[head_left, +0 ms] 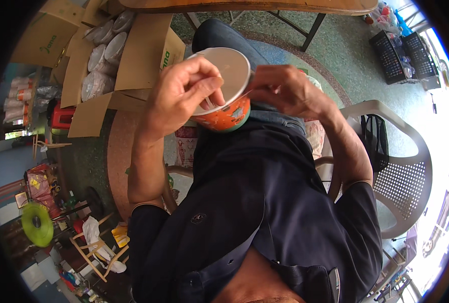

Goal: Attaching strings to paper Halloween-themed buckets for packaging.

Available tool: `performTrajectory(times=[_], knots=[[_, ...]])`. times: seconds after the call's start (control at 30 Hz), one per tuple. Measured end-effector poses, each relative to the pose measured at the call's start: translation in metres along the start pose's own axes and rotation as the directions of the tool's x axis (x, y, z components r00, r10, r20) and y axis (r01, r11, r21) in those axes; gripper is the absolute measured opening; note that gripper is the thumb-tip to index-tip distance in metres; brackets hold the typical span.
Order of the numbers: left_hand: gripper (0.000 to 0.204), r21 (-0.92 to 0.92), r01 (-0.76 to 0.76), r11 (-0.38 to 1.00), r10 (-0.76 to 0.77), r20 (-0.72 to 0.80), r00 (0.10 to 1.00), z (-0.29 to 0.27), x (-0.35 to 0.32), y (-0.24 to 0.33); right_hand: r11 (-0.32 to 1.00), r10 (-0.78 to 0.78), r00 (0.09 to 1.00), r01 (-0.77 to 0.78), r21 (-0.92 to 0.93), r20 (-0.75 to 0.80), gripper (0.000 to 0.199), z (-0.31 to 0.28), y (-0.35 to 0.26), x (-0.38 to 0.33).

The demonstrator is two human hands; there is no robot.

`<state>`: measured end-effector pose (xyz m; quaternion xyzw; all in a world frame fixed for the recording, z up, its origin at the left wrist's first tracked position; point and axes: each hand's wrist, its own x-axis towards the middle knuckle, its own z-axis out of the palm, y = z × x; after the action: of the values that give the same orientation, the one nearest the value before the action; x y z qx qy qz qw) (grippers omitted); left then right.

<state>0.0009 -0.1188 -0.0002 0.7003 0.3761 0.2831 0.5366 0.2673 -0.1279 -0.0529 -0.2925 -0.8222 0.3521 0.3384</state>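
Observation:
A round paper bucket point(220, 119), orange and patterned outside and white inside, sits tilted above my lap with its mouth facing up. My left hand point(184, 93) bends over its near-left rim, thumb and fingers pinched together, fingertips dipping inside by the wall. What they pinch is too small to tell. At the right side of the rim, my right hand point(291, 90) is closed, slightly blurred, its fingertips hidden in part. A thin pale line runs from those fingertips toward the rim; I cannot make out what it is.
An open cardboard box point(138, 55) at the far left holds several plastic-wrapped stacks of pale containers point(97, 87). A wooden table point(249, 5) stands ahead. Black crates point(393, 58) sit far right, near a plastic chair point(401, 177). A green fan point(37, 224) is at the left.

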Motion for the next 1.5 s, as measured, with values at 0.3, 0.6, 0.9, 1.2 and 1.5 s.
performTrajectory(times=[0.3, 0.6, 0.9, 1.2, 1.5], knots=[[0.019, -0.069, 0.165, 0.984, -0.156, 0.113, 0.981, 0.007, 0.013, -0.008, 0.957, -0.261, 0.931, 0.215, -0.193, -0.255, 0.010, -0.015, -0.005, 0.004], [0.015, -0.256, 0.071, 0.964, -0.083, -0.038, 0.996, 0.006, 0.016, -0.015, 0.986, -0.132, 0.968, 0.106, -0.127, -0.214, 0.012, -0.004, -0.006, 0.004], [0.017, -0.386, -0.070, 0.920, 0.016, -0.141, 0.990, 0.009, 0.021, -0.016, 0.996, 0.016, 0.999, -0.019, -0.083, -0.034, 0.029, 0.001, -0.014, 0.007], [0.019, -0.308, -0.070, 0.949, 0.043, -0.094, 0.995, 0.017, 0.022, -0.014, 0.962, 0.184, 0.977, -0.157, 0.223, -0.105, 0.021, 0.003, -0.011, 0.008], [0.031, -0.342, 0.111, 0.933, -0.093, 0.069, 0.993, 0.020, 0.021, 0.004, 0.879, 0.254, 0.951, -0.152, 0.451, -0.176, 0.014, 0.003, -0.004, 0.003]])
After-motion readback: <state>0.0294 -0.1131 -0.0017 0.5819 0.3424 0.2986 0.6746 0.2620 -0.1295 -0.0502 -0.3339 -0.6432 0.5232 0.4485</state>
